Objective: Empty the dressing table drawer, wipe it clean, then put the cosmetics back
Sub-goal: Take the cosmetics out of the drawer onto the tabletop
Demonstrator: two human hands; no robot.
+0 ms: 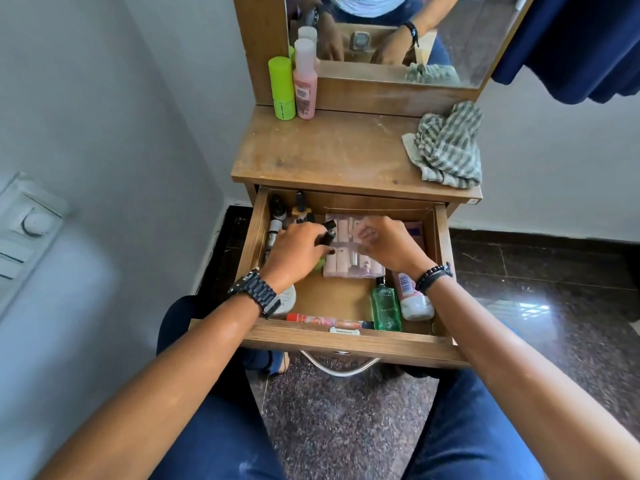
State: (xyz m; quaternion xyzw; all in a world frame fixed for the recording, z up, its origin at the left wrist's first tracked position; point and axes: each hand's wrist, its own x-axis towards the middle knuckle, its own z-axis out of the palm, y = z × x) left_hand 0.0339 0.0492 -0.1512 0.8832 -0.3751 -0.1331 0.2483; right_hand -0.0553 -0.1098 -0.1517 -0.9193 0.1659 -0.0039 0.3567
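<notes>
Wooden drawer (346, 336) stands open below the tabletop (329, 150), full of cosmetics. Left hand (294, 251) grip curls round a black tube (327, 237); right hand (388, 242) fingers pinch the clear pink organiser box (349, 263). Green bottle (385, 308) label unreadable.

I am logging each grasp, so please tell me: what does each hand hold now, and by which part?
The left hand grips a small black tube around its lower body. The right hand hovers over the clear pink case; whether it pinches anything cannot be told.
</notes>
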